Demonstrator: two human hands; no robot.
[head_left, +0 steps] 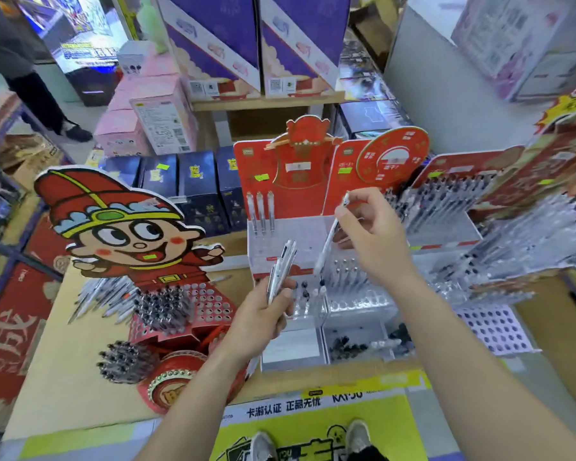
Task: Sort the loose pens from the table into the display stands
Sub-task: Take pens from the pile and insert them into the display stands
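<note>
Left hand (263, 316) curls round a bundle of pens (282, 266), right hand (373, 237) pinches one white pen (327, 243) above the display stand (269, 237): light, stiff, likely slick, best pinched mid-barrel.

From where I stand, the person's arms are bare along all that shows, from the bottom edge of the frame up to the wrists near the middle. The left hand (263, 314) and the right hand (369, 234) are bare as well, and the thumbnails look short and plain. At the bottom centre of the frame are two pale grey trainers with rounded toes, the left shoe (262, 444) and the right shoe (358, 434). A dark trouser hem (368, 456) lies over the right one.
</note>
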